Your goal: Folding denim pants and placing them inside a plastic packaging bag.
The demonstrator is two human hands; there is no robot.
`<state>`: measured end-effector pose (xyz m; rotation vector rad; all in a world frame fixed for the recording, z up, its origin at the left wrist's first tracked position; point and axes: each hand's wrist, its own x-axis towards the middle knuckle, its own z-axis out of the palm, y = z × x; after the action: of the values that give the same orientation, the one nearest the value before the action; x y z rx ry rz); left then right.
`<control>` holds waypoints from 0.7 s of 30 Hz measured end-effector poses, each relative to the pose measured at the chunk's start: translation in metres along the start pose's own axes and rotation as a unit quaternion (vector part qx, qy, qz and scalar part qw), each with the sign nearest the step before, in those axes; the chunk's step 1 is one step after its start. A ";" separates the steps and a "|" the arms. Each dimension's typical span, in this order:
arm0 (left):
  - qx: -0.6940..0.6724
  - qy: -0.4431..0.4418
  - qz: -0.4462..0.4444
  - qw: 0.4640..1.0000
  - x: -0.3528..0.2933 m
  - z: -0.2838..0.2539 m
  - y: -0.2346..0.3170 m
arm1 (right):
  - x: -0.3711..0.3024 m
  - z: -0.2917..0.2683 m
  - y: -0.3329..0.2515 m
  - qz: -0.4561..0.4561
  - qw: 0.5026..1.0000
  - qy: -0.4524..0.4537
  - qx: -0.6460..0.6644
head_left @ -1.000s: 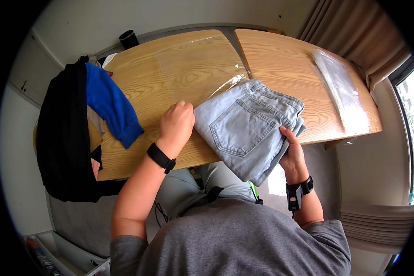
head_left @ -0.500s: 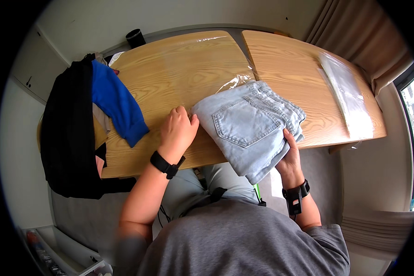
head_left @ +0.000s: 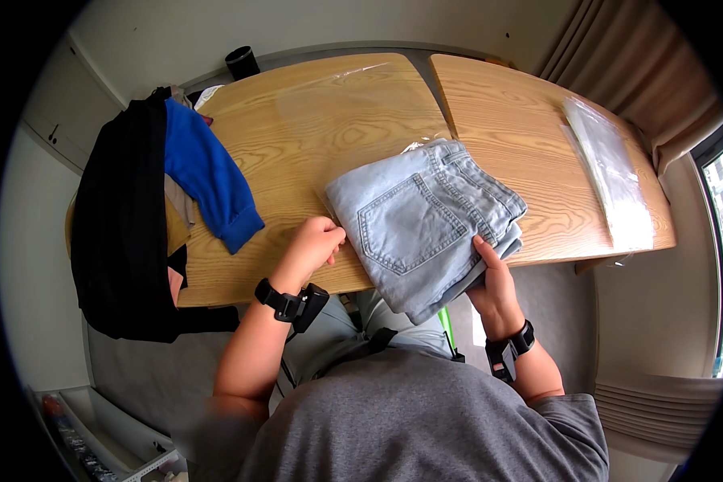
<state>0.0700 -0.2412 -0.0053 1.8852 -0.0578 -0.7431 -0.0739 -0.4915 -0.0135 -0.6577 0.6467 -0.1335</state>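
Note:
Folded light-blue jeans [head_left: 414, 225], back pocket uppermost, lie at the table's front edge, with their near part jutting over it. My right hand [head_left: 496, 293] grips their lower right side, thumb on top and fingers underneath. My left hand [head_left: 312, 247] is closed beside the jeans' left edge, fingertips curled together; whatever they may hold is too small or hidden to make out. A clear plastic bag [head_left: 337, 92] lies flat on the table beyond the jeans, and its shiny edge shows just behind them.
Black, blue and tan clothes [head_left: 124, 217] are heaped at the table's left end, partly hanging over. A stack of clear plastic bags [head_left: 614, 181] lies on the right tabletop [head_left: 506, 120]. A narrow gap parts the two tabletops. Behind stands a black bin [head_left: 241, 62].
The jeans have shifted slightly left and toward me, with my right hand still gripping them. My left hand has moved down toward me along their left edge, its fingers curling in.

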 end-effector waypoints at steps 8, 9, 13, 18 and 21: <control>0.015 0.029 0.012 0.999 -0.012 -0.003 -0.016 | -0.004 0.024 -0.007 0.098 0.990 -0.035 0.095; 0.026 0.041 0.023 0.999 -0.011 -0.005 -0.020 | 0.001 0.022 -0.001 0.104 0.985 -0.046 0.126; 0.235 0.199 0.170 0.936 -0.027 0.005 -0.021 | 0.005 0.030 0.003 0.109 0.988 -0.048 0.099; 0.306 0.090 0.450 0.834 -0.073 0.050 -0.030 | 0.001 0.039 0.004 0.109 0.982 -0.079 0.133; 0.349 0.052 0.488 0.798 -0.069 0.079 -0.025 | 0.003 0.040 0.005 0.098 0.982 -0.076 0.144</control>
<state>-0.0336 -0.2700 -0.0137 2.1746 -1.2903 0.1563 -0.0480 -0.4679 0.0060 -0.3199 0.5277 0.0069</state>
